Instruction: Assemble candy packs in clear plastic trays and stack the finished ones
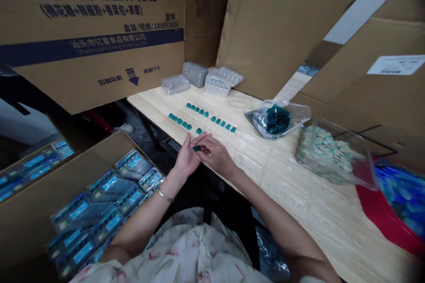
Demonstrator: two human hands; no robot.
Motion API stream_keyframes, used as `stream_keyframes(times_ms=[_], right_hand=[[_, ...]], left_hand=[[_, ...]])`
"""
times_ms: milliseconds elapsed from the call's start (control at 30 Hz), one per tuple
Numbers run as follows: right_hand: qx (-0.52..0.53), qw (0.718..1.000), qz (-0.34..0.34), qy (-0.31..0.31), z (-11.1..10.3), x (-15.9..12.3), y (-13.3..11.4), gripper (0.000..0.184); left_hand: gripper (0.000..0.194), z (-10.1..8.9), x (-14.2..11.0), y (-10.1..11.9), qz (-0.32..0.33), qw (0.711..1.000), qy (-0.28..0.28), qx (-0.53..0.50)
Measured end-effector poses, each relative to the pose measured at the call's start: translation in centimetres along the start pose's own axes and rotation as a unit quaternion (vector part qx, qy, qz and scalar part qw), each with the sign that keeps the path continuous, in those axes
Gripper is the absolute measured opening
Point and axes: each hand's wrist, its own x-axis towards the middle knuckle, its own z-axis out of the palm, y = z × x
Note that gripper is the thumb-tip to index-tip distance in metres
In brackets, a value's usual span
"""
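Note:
My left hand [187, 157] and my right hand [215, 155] meet at the near edge of a pale wooden table [332, 221]. Between their fingertips sits a small teal piece [196, 147]; both hands pinch or touch it. Just beyond the hands, clear plastic trays [212, 120] lie on the table with rows of the same teal pieces set into their pockets. A clear bag of teal pieces [277, 118] lies further right. A thin bangle circles my left wrist.
Stacks of empty clear trays [206, 79] stand at the table's far end against large cardboard boxes [93, 35]. A bag of pale pieces [327, 152] and a red bin [387, 219] lie right. An open carton of blue-labelled packs [99, 212] sits at lower left.

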Motion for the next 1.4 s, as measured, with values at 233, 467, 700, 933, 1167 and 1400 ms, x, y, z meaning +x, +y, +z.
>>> stream_keyframes(times_ms=[233, 467, 700, 933, 1167, 1400], right_hand=[[0.161, 0.979, 0.104, 0.066, -0.5, -0.4, 1.5, 0.019], [0.37, 0.904, 0.208, 0.039, -2.2, -1.0, 1.5, 0.03], [0.495, 0.841, 0.211, 0.059, -2.4, -1.0, 1.6, 0.03], [0.557, 0.794, 0.235, 0.064, -2.5, -0.9, 1.4, 0.024], [0.546, 0.805, 0.224, 0.07, -2.3, -1.0, 2.4, 0.021], [0.508, 0.831, 0.214, 0.075, -2.3, -1.4, 3.8, 0.02]], left_hand=[[0.033, 0.7, -0.7, -0.5, 0.058, 0.995, 0.002, 0.086], [0.022, -0.4, -1.4, -0.6, 0.132, 0.956, 0.013, 0.26], [0.014, 0.1, -1.4, -0.6, 0.105, 0.966, -0.041, 0.232], [0.015, 0.6, -1.0, -1.0, 0.074, 0.984, -0.062, 0.147], [0.02, 0.2, -0.4, -1.2, 0.049, 0.988, -0.033, 0.144], [0.017, 0.7, -0.4, -0.5, -0.008, 0.98, -0.061, 0.188]])
